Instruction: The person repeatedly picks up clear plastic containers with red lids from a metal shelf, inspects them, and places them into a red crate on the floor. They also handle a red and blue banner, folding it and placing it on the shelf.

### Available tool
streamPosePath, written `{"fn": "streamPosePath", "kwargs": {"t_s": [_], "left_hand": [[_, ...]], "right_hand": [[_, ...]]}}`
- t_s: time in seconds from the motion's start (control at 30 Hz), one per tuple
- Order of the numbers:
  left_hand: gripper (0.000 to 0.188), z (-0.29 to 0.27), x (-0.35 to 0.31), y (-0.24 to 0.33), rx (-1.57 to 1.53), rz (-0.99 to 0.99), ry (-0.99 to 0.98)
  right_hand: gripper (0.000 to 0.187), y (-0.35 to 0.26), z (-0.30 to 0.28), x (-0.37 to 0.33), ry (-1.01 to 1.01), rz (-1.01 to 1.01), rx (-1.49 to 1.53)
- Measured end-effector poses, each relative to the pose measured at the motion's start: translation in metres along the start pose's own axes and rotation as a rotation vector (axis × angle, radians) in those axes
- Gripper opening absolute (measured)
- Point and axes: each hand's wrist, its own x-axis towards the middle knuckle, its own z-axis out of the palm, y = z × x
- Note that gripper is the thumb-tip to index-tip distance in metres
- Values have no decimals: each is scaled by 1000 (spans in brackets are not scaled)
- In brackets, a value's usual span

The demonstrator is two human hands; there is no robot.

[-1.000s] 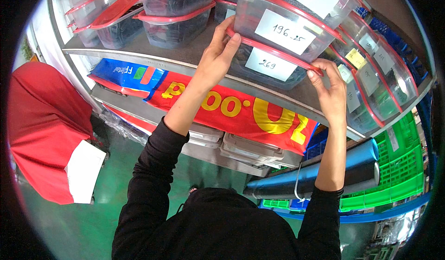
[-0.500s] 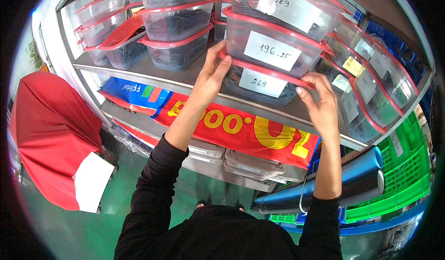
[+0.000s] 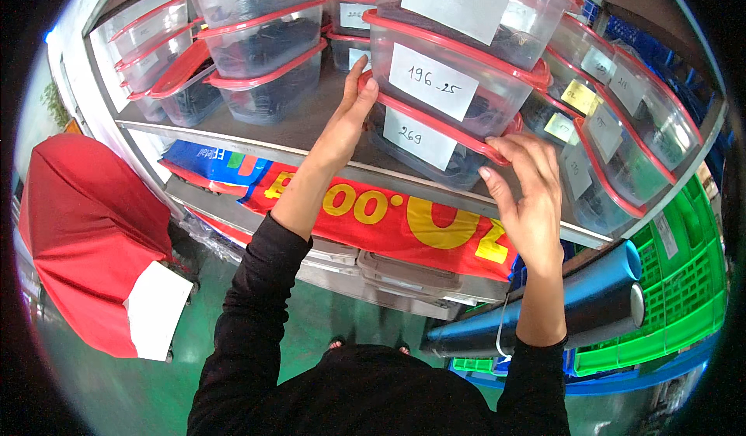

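Observation:
A stack of clear plastic boxes with red lids stands in front of me on the shelf, each with a white handwritten label. My left hand holds the left corner of the bottom box at its lid rim, thumb in front and fingers behind. At the right corner of the same lid, my right hand has its curled fingers on the rim and its thumb just below. On top of that box rest a middle box and an upper box. Dark contents show dimly through the walls.
More lidded boxes stand stacked to the left, and others to the right. A red and yellow banner hangs below the shelf edge. Rolls and green crates lie lower right. A red cloth-covered object stands left.
The stack in my hands has turned slightly, its right end now nearer me. My right hand has come down with that corner, its thumb lower. The view has shifted a little.

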Motion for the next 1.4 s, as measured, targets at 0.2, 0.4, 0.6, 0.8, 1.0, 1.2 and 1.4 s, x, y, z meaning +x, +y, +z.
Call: {"fn": "streamPosePath", "kwargs": {"t_s": [0.2, 0.4, 0.6, 0.8, 1.0, 1.2, 1.4], "left_hand": [[79, 35, 15, -14, 171, -113, -40], [67, 65, 20, -16, 113, -183, 180], [51, 90, 29, -20, -72, -88, 234], [49, 133, 37, -11, -355, -279, 95], [48, 161, 47, -28, -556, -295, -105], [48, 191, 62, -44, -598, -366, -152], [54, 173, 61, -46, -339, -249, -177]], "right_hand": [[37, 6, -23, -18, 22, -49, -67], [37, 23, -24, -28, 45, 27, -26], [29, 47, -10, -28, 192, 34, 33], [31, 42, -11, -35, 252, 6, -24], [32, 54, -25, -44, 278, 21, -131], [31, 68, -39, -53, 236, 68, -229], [26, 57, -36, -52, 223, 92, -216]]}}
